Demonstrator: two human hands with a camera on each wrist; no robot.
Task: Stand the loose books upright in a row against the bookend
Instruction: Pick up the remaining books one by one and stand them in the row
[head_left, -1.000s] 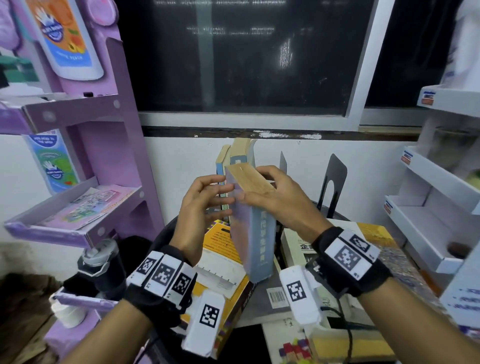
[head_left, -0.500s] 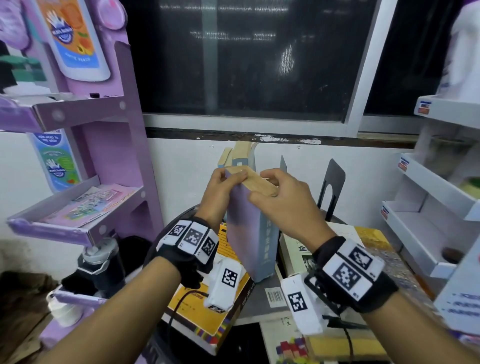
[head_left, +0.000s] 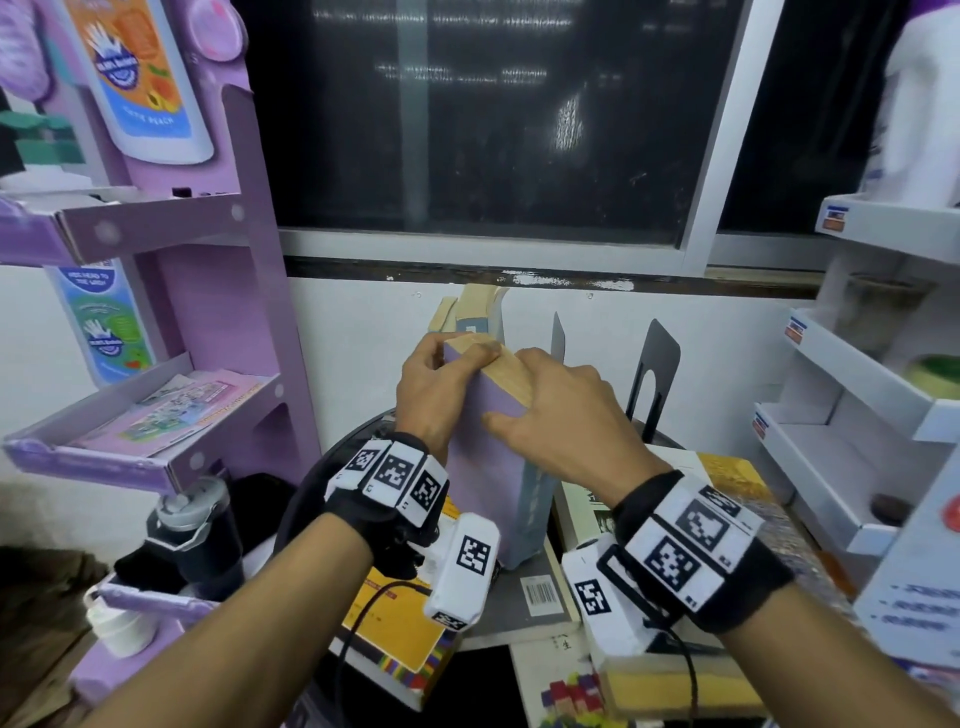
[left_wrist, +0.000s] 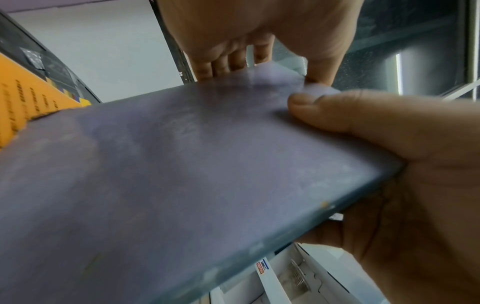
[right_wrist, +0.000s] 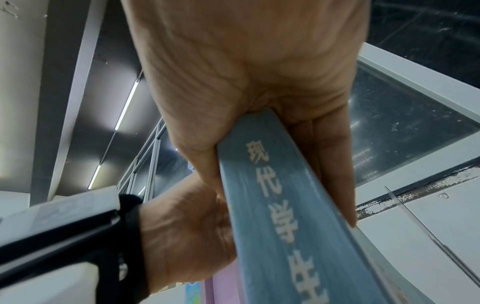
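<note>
Both hands hold one book (head_left: 485, 467) upright by its top edge. It has a lilac cover and a blue-grey spine. The left hand (head_left: 431, 389) curls over the far top corner, and the right hand (head_left: 561, 415) is clamped over the near top corner, thumb on the lilac cover and fingers down the other side; the right wrist view shows the spine wedged deep into that palm. So each grip is closed on the book, neither slack.

Take the black bookend (head_left: 652, 374) as the landmark. The held book stands left of it and nearer the person, well apart from it, its lower end down among flat-lying books (head_left: 540, 603) on the counter. Behind the held book and further left of the bookend, a few books already stand (head_left: 478, 317) by the wall. A thin grey plate (head_left: 558, 335) rises between those and the bookend.

The main risk, as I judge it, is footing: the lower end seems to sit on uneven covers rather than bare counter, so it could skid or topple once let go. A yellow book (head_left: 400, 623) left of the held one overhangs the counter's edge and a knock from the left wrist could tip it off. Pushing the held book sideways may also shove the standing ones over.
</note>
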